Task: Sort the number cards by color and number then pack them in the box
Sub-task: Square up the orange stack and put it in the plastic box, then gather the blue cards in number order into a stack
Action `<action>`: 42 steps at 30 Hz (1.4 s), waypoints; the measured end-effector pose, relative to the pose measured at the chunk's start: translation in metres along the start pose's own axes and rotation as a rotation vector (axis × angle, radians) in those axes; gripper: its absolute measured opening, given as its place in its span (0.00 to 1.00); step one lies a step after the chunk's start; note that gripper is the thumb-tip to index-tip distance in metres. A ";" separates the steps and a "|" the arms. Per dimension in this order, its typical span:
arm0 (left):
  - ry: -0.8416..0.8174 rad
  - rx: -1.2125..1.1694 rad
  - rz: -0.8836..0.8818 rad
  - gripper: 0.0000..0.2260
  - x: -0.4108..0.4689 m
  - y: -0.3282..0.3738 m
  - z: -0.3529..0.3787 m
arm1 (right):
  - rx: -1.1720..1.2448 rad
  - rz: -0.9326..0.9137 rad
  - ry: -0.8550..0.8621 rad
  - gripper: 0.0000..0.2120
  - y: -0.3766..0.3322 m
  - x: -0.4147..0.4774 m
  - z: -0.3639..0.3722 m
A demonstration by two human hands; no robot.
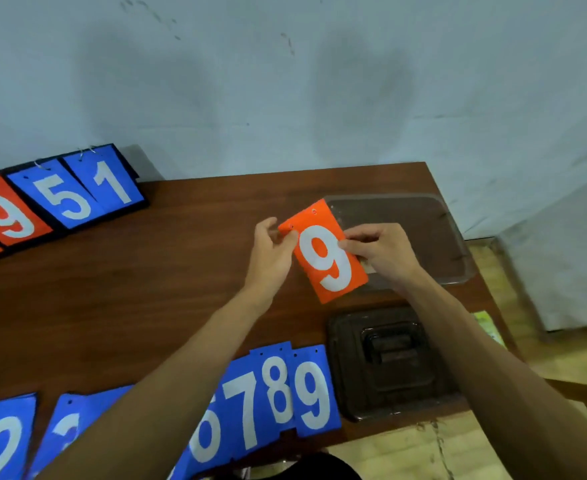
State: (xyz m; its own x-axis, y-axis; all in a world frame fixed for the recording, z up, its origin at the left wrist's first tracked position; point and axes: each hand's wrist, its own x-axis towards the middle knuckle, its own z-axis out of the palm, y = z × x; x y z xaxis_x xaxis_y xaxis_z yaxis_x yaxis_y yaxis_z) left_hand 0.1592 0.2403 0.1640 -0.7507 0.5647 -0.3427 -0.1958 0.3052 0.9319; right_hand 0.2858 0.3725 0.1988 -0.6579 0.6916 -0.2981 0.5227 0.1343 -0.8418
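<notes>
Orange card (pixel 325 256), white 9: held above the table (pixel 167 271), tilted, just in front of the clear box (pixel 434 233). Left hand (pixel 273 249) pinches its left edge near the top; right hand (pixel 377 249) pinches its right edge, over the box.

Box: clear, open, at the table's far right corner. Lid (pixel 385 362), dark, with handle: flat on the table, nearer than the box.

Blue cards (pixel 278 393): row along the table's near edge, left of the lid, showing 2, 6, 7, 8, 9; others hidden under the left forearm.

Scoreboard (pixel 56 199): far left of the table, showing an orange 9 and blue 5, 1.
</notes>
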 end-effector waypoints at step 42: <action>-0.144 0.618 0.042 0.08 -0.008 -0.044 -0.205 | -0.471 -0.471 -0.042 0.04 -0.050 -0.004 0.163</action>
State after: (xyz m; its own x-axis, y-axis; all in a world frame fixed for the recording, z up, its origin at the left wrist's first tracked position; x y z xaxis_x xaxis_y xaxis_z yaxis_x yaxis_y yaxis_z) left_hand 0.0445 0.0653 0.1502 -0.6491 0.6703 -0.3597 0.2647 0.6423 0.7193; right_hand 0.1734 0.2474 0.1683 -0.8893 0.4564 0.0280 0.3492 0.7173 -0.6029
